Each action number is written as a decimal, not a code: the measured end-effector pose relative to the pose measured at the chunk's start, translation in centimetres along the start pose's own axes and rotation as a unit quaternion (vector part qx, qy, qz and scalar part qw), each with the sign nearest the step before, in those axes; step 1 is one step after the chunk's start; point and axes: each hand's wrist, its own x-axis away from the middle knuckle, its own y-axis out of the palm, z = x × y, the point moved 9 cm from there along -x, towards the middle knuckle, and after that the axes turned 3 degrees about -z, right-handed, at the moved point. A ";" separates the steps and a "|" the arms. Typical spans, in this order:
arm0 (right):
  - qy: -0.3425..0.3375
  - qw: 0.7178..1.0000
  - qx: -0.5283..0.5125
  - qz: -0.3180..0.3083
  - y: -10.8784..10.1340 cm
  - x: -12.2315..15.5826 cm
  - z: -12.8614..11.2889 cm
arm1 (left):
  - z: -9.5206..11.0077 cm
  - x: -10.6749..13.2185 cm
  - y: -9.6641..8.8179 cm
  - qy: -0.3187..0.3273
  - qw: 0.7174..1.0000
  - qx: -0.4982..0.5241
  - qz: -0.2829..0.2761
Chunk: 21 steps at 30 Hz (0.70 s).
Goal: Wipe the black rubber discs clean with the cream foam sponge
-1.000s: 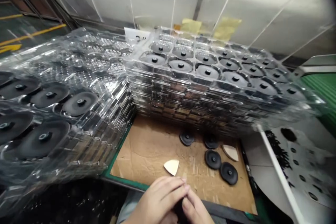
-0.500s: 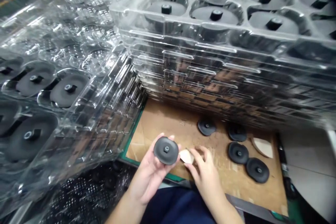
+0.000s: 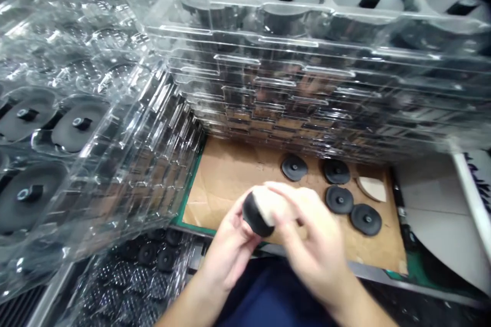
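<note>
My left hand (image 3: 226,248) grips a black rounded disc (image 3: 252,218) by its edge and underside. The disc is tilted, and part of its face is covered. In my right hand (image 3: 314,237) is a small cream-white pad (image 3: 269,204), blurred by motion, which lies over the right side of the disc. The fingers of that hand are bent around the pad. On the brown cardboard sheet (image 3: 226,168) lie several like discs with a central stub, among them one disc (image 3: 294,167) at the back and another disc (image 3: 366,219) at the right.
A tall stack of clear plastic trays (image 3: 268,66) holding black discs rises behind the cardboard. Another tray stack (image 3: 153,127) stands at the left. A cream wedge-shaped piece (image 3: 372,188) lies at the right, near a white curved surface (image 3: 441,214). More discs sit in a tray (image 3: 130,286) below left.
My right hand has brought the cream pad up onto the disc. My left hand has tilted the disc and shifted slightly right. The view has moved a little.
</note>
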 end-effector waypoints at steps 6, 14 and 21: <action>-0.052 0.994 -0.010 -0.099 1.4 0.8 -3.4 | -0.7 0.9 1.0 -0.018 1.000 -0.019 0.004; -0.116 0.990 -0.028 -0.071 -0.1 2.2 -5.4 | -0.3 2.6 3.0 -0.015 0.999 -0.046 -0.016; -0.122 0.992 0.016 0.002 -2.0 2.5 -6.0 | -1.0 3.3 4.8 -0.024 0.996 -0.046 -0.069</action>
